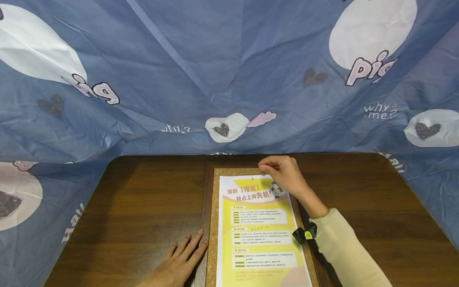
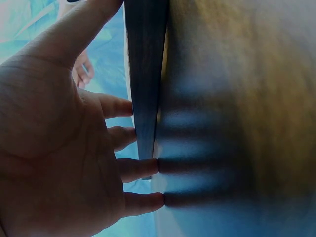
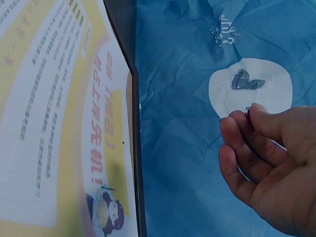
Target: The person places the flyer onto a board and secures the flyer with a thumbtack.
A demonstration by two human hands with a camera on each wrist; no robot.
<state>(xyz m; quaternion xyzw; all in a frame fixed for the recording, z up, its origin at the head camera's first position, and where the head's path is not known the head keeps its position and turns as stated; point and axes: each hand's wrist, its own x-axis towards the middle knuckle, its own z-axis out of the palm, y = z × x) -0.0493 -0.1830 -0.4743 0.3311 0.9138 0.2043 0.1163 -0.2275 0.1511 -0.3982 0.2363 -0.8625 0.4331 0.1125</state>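
Note:
A yellow and white printed poster (image 1: 256, 235) lies on a cork board (image 1: 214, 223) with a dark wooden frame (image 2: 146, 74). A tiny dark spot shows near its top edge. My right hand (image 1: 283, 171) is raised over the board's top right. Between its thumb and index finger it pinches a small, dark, shiny thumbtack (image 3: 248, 112), mostly covered by the fingertips. At the board's left side my left hand (image 1: 179, 261) rests with fingers spread and extended. Some of its fingertips touch the frame and others the tabletop in the left wrist view.
The board lies on a brown wooden table (image 1: 150, 199) with rounded far corners. Behind the table hangs a blue printed cloth (image 1: 222, 71) with hearts and lettering. A black device (image 1: 303, 235) is strapped at my right wrist, by the light sleeve (image 1: 344, 247).

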